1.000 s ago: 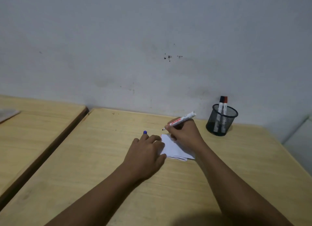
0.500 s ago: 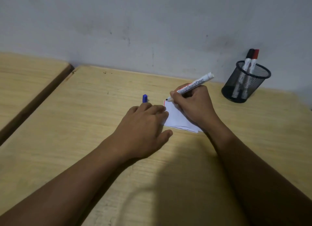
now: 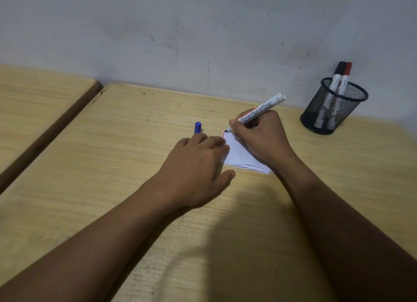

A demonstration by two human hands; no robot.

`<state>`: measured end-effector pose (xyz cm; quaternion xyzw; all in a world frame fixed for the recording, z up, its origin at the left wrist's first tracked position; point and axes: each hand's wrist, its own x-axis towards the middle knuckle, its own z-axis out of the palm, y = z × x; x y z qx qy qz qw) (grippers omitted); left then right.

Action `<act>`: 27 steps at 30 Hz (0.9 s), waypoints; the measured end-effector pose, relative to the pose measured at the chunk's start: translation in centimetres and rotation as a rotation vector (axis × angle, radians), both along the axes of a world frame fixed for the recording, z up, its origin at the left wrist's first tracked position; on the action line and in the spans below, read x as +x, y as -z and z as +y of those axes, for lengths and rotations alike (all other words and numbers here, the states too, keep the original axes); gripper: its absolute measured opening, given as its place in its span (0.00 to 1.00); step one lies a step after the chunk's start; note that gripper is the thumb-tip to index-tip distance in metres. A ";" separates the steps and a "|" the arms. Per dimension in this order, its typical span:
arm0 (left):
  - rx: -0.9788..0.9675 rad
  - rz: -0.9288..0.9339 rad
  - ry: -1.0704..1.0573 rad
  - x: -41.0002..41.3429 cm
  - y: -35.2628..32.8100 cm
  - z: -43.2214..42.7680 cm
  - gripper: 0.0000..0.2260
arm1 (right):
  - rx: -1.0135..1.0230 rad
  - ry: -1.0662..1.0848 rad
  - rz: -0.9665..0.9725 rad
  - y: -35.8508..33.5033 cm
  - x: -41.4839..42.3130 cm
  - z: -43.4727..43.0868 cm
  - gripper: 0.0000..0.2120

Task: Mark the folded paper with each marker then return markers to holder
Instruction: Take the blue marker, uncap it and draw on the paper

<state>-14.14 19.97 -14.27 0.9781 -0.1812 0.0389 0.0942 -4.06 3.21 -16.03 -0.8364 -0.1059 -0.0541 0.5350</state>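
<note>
Here, we note what shows on the desk.

Right hand: our right hand (image 3: pixel 262 137) is closed around a white board marker (image 3: pixel 259 111), fingers wrapped on the barrel, the uncapped tip down at the far left corner of the paper.

Paper: the folded paper (image 3: pixel 242 158) lies flat on the wooden table (image 3: pixel 112 166) between our two hands; a short red mark (image 3: pixel 223 133) shows on its far left corner, just beside the marker tip.

Left hand: our left hand (image 3: pixel 198 164) lies palm down with fingers curled, its fingertips pressing on the left edge of the paper. It holds nothing that we can see.

Blue cap: a blue cap (image 3: pixel 198 127) sits just beyond the left fingers, touching the table.

Holder: the black mesh holder (image 3: pixel 334 109) stands at the far right near the wall (image 3: pixel 203 31), well apart from the paper.

Markers in holder: two more markers stand in it, a black-capped marker (image 3: pixel 338 73) and a red-capped marker (image 3: pixel 346 75), side by side, leaning right.
</note>
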 end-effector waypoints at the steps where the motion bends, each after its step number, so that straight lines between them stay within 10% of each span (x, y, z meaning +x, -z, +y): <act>1: 0.002 -0.001 0.001 0.0 0.0 0.0 0.26 | 0.001 -0.001 -0.002 0.0 0.0 0.0 0.06; 27: -0.016 -0.024 0.004 0.1 0.1 -0.2 0.25 | -0.002 -0.082 0.076 -0.6 -0.4 -0.3 0.07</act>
